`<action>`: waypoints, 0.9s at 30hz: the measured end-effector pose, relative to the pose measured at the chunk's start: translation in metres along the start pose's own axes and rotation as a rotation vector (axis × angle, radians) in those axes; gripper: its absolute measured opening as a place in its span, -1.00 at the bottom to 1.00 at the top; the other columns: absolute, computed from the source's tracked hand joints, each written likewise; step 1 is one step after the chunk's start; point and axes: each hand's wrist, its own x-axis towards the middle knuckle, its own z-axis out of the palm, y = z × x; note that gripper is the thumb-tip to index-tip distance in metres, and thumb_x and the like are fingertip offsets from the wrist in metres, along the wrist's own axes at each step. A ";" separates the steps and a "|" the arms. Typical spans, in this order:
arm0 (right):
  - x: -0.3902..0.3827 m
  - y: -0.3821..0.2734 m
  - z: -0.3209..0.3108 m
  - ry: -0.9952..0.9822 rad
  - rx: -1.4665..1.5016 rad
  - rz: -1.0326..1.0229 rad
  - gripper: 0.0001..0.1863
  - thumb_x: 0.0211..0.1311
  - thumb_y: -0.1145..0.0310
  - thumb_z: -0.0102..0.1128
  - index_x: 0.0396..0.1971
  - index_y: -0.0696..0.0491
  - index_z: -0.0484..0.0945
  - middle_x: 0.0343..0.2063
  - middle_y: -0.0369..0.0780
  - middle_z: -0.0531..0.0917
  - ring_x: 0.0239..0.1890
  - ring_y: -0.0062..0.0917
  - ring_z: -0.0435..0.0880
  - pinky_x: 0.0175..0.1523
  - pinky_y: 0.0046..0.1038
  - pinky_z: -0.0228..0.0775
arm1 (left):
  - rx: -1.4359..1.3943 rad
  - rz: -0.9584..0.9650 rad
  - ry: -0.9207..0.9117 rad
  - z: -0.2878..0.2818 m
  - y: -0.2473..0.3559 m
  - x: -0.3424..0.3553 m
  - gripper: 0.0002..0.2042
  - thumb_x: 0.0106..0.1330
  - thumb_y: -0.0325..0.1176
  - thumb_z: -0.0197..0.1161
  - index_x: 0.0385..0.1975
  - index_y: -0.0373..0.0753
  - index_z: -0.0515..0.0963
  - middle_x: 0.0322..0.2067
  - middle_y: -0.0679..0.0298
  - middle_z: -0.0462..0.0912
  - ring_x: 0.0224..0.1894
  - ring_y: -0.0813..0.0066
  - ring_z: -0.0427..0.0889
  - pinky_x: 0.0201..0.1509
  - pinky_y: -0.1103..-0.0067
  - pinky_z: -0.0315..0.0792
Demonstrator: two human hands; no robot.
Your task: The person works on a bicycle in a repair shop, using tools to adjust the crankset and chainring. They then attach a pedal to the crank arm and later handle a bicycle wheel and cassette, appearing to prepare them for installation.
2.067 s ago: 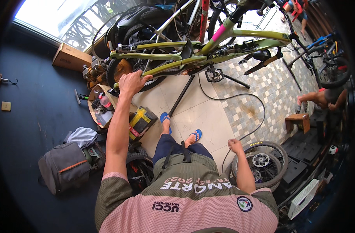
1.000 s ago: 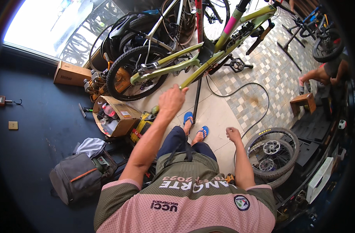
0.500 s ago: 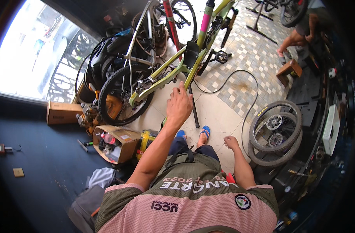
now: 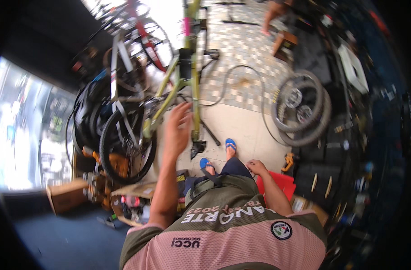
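My left hand (image 4: pixel 178 123) is raised, blurred, with fingers apart, beside the rear of the yellow-green bicycle frame (image 4: pixel 196 118); whether it touches the tube I cannot tell. That frame has a pink band and a black piece between its tubes. A white bicycle (image 4: pixel 120 85) with a black-tyred wheel stands to its left. My right hand (image 4: pixel 257 167) is low by my dark shorts, fingers curled with no object visible in them. A red item (image 4: pixel 284 182) lies just right of that hand, near a small yellow-and-black object (image 4: pixel 288 162).
Two loose wheels (image 4: pixel 292 96) lie at right beside a black hose (image 4: pixel 223 89). Cardboard boxes (image 4: pixel 61 198), yellow machinery (image 4: pixel 92 193) and a bright glass opening (image 4: pixel 25 126) are at left. Another person's bare limb (image 4: pixel 270 15) and a wooden stool (image 4: pixel 283 45) appear upper right.
My view has swung, moving the loose wheels up and the glass opening down. My left hand has let go of the green frame's tube, fingers spreading; the red item has come into fuller view.
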 end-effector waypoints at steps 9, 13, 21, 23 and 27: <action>-0.074 0.031 -0.033 0.183 -0.124 0.158 -0.64 0.31 0.07 0.33 -0.15 0.06 0.79 -0.48 -0.22 0.78 -0.50 -0.52 0.73 -0.32 -0.37 0.58 | 0.008 -0.494 -0.149 -0.038 -0.146 -0.102 -0.31 0.63 0.18 -0.08 -0.07 -0.43 0.75 -0.26 0.03 0.81 -0.18 0.34 0.77 -0.07 0.44 0.61; -0.080 0.038 -0.059 0.202 -0.128 0.215 -0.62 0.37 0.04 0.30 -0.19 0.09 0.77 -0.51 -0.23 0.76 -0.52 -0.51 0.70 -0.33 -0.37 0.56 | 0.094 -0.655 -0.394 0.007 -0.226 -0.154 -0.13 0.57 0.36 -0.23 -0.23 -0.40 0.80 -0.34 -0.06 0.81 -0.33 0.25 0.76 -0.17 0.42 0.59; -0.015 0.088 -0.104 0.063 -0.065 0.090 -0.62 0.42 0.11 0.21 -0.29 0.17 0.74 -0.45 0.00 0.76 -0.41 -0.30 0.78 -0.23 -0.24 0.59 | 0.347 -0.638 -0.943 0.107 -0.255 -0.177 -0.23 0.44 0.37 0.04 0.16 -0.32 0.64 0.05 -0.11 0.74 0.02 0.00 0.74 0.11 0.27 0.57; 0.009 0.095 -0.121 -0.085 0.034 0.162 -0.68 0.45 0.13 0.21 -0.16 0.08 0.74 -0.46 -0.23 0.76 -0.48 -0.51 0.72 -0.37 -0.39 0.56 | 0.461 -0.724 -0.690 0.124 -0.262 -0.173 -0.26 0.43 0.33 0.08 0.19 -0.31 0.62 0.05 -0.15 0.72 0.13 -0.07 0.70 0.24 0.24 0.53; 0.039 0.051 -0.173 -0.294 -0.079 0.422 -0.69 0.44 0.14 0.23 -0.03 0.04 0.69 -0.37 -0.23 0.76 -0.47 -0.52 0.72 -0.46 -0.42 0.50 | 0.334 -0.732 -0.311 0.132 -0.241 -0.174 -0.33 0.45 0.23 0.15 0.20 -0.32 0.60 0.05 -0.14 0.72 0.19 -0.03 0.68 0.27 0.33 0.53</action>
